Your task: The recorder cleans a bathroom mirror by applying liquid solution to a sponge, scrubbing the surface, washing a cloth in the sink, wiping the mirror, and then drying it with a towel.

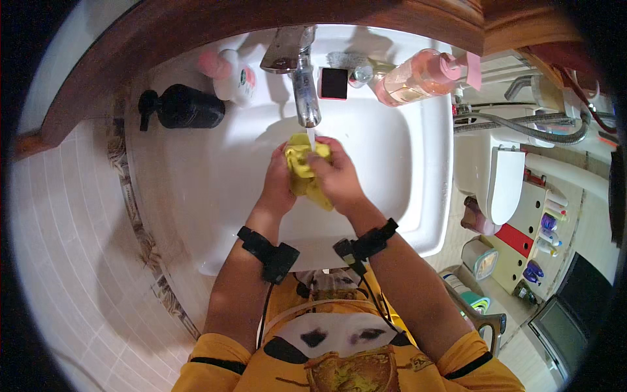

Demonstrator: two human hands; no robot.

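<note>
A wet yellow cloth (302,171) is bunched between both my hands, over the basin of a white sink (385,150). Water runs down onto it from the chrome faucet (305,91). My left hand (279,178) grips the cloth from its left side. On the other side, my right hand (338,173) is closed on it, fingers and thumb pressed into the folds and slightly blurred. One end of the cloth hangs below my right palm.
Along the sink's back ledge stand a black pump bottle (186,106), a white bottle with a pink cap (234,77), a small dark square item (334,83) and a pink pump bottle (418,80). To the right are a toilet (503,183) and a flexible metal hose (548,137).
</note>
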